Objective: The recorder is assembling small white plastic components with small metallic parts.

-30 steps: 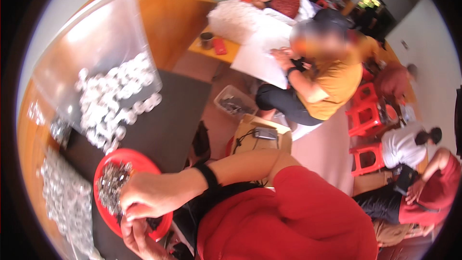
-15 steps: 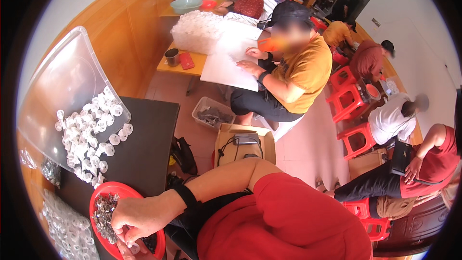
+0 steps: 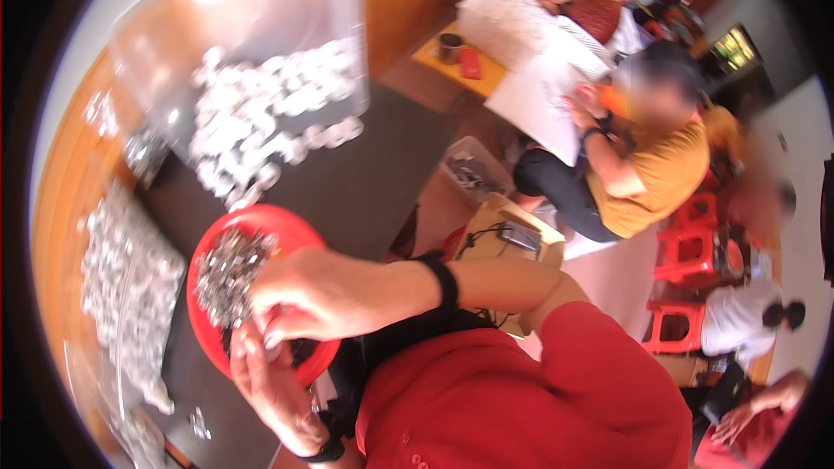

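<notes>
Right hand (image 3: 321,300) and left hand (image 3: 271,386) meet, fingers curled; grip contents hidden. Plenty left: small shiny metal pieces (image 3: 228,276) in red round plastic bowl (image 3: 206,330) beside fingertips, white round plastic parts (image 3: 248,122) beyond. Done count unclear.
</notes>
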The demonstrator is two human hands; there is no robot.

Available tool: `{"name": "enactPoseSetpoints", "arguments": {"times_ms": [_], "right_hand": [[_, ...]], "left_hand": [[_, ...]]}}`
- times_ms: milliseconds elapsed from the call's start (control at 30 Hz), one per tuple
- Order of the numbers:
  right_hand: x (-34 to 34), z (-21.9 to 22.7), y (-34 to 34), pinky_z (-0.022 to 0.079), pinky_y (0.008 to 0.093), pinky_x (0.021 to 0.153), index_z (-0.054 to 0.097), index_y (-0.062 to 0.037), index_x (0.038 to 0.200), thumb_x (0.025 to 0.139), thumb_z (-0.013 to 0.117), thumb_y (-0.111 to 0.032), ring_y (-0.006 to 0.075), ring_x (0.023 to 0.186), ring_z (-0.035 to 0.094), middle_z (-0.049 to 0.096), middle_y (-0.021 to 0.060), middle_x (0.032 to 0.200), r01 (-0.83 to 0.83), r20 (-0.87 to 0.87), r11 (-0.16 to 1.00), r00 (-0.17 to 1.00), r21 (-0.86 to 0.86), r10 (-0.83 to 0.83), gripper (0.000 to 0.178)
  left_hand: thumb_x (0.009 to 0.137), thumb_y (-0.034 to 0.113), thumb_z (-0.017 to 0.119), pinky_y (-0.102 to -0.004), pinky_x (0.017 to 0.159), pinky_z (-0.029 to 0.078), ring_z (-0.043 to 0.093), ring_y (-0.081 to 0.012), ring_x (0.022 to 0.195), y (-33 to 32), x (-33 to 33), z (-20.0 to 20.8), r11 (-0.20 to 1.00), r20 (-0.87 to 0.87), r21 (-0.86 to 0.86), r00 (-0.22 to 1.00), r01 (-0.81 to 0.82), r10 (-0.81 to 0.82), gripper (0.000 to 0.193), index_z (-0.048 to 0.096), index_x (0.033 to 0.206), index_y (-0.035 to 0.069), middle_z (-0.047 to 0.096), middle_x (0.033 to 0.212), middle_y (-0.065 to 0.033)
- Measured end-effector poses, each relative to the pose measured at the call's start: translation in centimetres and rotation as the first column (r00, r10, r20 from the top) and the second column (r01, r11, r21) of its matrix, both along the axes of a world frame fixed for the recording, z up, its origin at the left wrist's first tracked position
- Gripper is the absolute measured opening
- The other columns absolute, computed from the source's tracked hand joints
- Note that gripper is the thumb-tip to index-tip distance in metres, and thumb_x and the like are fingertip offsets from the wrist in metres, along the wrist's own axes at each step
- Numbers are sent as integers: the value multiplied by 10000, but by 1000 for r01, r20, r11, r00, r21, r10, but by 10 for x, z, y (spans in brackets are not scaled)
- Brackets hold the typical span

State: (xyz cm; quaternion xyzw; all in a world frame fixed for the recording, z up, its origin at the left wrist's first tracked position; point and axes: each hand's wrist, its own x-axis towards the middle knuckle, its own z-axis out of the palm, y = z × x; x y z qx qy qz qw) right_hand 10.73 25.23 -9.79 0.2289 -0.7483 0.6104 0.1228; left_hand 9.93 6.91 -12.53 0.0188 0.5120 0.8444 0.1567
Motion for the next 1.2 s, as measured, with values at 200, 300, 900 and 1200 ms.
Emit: {"name": "enactPoseSetpoints", "arguments": {"times_ms": [200,300,900,1200], "right_hand": [[6,5,7,478,252,621,583,-7,903,840,656,-16,107,705,592,588,58,781,222,50,975,974,22,-223,97],[6,1,1,477,255,641,572,5,911,853,631,5,123,738,592,588,84,843,214,41,977,976,23,-215,83],[9,-19,-12,450,346,719,610,-92,906,737,650,-73,206,791,593,560,56,1036,345,-408,853,896,391,-175,174],[19,-16,-10,467,342,700,619,-75,954,753,684,-61,221,819,604,569,69,1015,385,-271,856,914,345,-302,212]], "left_hand": [[982,235,460,-298,712,455,572,-184,794,15,-6,1,960,-1,231,987,159,-163,318,557,1146,-20,605,940,-88],[995,192,439,-305,796,482,601,-193,842,13,-3,-2,951,31,258,983,167,-182,307,535,1192,-23,614,977,-99],[1006,257,435,-289,807,477,577,-136,851,10,0,-8,941,55,286,977,182,-206,378,560,1213,-34,638,1024,-75],[1005,182,436,-281,765,490,579,-149,806,12,0,-8,949,35,299,992,102,-117,236,521,1168,34,627,1072,-113]]}}
